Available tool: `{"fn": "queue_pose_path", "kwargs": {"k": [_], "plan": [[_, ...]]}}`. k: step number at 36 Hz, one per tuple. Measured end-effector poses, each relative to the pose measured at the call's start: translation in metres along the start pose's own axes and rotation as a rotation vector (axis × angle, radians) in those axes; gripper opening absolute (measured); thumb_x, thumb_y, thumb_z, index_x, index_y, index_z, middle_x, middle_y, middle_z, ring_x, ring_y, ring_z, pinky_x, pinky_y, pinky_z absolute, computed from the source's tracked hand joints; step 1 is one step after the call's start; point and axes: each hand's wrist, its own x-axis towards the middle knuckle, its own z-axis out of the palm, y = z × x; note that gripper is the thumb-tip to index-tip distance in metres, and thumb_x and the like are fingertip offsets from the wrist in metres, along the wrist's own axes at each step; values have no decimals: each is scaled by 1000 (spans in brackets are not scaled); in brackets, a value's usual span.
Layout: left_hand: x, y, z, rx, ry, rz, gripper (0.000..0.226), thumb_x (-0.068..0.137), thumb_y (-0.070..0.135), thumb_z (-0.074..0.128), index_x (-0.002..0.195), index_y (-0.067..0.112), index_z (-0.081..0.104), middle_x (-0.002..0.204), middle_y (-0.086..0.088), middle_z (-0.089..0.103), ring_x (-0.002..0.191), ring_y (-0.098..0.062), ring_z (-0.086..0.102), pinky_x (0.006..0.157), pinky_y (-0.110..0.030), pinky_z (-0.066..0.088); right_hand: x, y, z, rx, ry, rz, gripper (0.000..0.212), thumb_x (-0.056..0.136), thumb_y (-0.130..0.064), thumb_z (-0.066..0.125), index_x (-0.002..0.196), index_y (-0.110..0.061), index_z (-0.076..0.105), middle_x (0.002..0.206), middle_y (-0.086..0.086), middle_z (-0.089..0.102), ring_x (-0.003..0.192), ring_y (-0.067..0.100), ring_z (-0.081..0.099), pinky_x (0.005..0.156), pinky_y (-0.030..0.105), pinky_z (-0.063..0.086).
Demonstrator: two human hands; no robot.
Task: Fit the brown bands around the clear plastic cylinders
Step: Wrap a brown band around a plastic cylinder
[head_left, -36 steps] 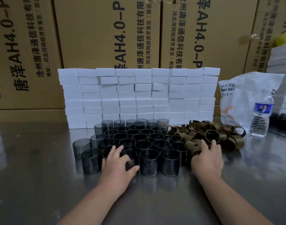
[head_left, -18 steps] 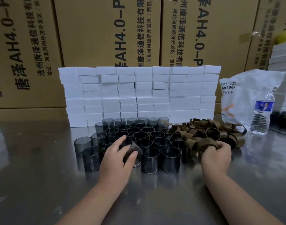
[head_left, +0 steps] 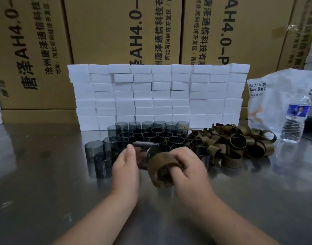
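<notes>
Two hands bring one cylinder and one band together in front of the wall of white blocks (head_left: 158, 96).

The left hand (head_left: 125, 167), which half a second ago was tipping a cylinder out of the front row of the group of cylinders (head_left: 151, 135), now holds that cylinder (head_left: 144, 152) lifted and on its side before the wall's middle, fingers curled round it. The right hand (head_left: 188, 167) has left the pile of bands (head_left: 240, 144), which lies before the wall's right end, and pinches one brown band (head_left: 162, 167), its opening turned toward the cylinder. Blur hides whether the two touch. By this showing, picking up is done and sliding the band on is the step in hand. No standing cylinder can be seen wearing a band.
</notes>
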Motion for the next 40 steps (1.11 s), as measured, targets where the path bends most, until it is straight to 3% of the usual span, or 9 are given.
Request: {"fn": "queue_pose_path", "kwargs": {"k": [3,10,13,16,24,28,32,37,40], "plan": [[-1,6,2,-161,-3,-134,42,99,35,35,77,13,63,66,-6,69,63,-22,64,69,-42,53,-1,4,6,46,-40,98,29,82,-33,37,104,-45,50,101,-32,48,101,-14,45,84,11,36],[-8,7,5,-282,-104,-247,46,98,39,36,73,14,64,60,-4,68,52,-12,64,42,-17,47,-4,5,10,261,-187,245,48,81,-37,32,122,-63,29,136,-29,40,125,-15,33,107,16,26],[-11,8,7,-290,-114,-225,40,98,38,35,80,17,64,63,4,69,56,-8,64,42,-15,46,-5,4,10,283,-231,243,47,91,-31,33,130,-58,31,124,-42,38,110,-30,33,91,-2,25],[-13,8,7,-228,-113,-147,31,100,35,32,84,21,55,56,12,63,52,-2,59,39,-12,42,-5,3,9,261,-235,260,49,92,-29,34,137,-48,35,106,-46,41,98,-33,38,82,1,32],[-11,2,4,-30,-105,94,26,97,30,41,77,30,59,67,13,61,68,-11,56,68,-38,45,-2,3,11,252,-112,314,48,76,-29,35,117,-35,57,107,-15,64,103,-1,56,92,21,44],[-9,4,0,89,-89,138,26,93,34,48,76,39,67,82,8,68,83,-20,62,82,-46,52,-2,3,9,192,-99,322,42,90,-8,40,125,-24,58,113,-10,62,106,1,54,88,12,39],[-16,9,-2,-14,-265,92,44,80,66,33,99,40,63,106,-2,68,96,-23,64,63,-22,53,0,2,5,185,-34,335,44,90,-5,40,128,-19,57,117,-7,62,108,3,53,95,17,40],[-30,8,-6,156,-512,360,67,74,82,25,131,48,19,148,13,28,135,5,23,112,-21,19,4,-1,2,139,-3,326,45,88,-7,41,128,-22,56,103,-18,58,92,-7,51,77,-1,32],[-31,5,-5,429,-482,507,70,69,87,13,130,53,8,153,15,5,119,34,3,91,8,7,3,-2,3,90,-30,320,46,89,-11,42,131,-25,53,95,-25,54,83,-14,50,73,0,33]]}}
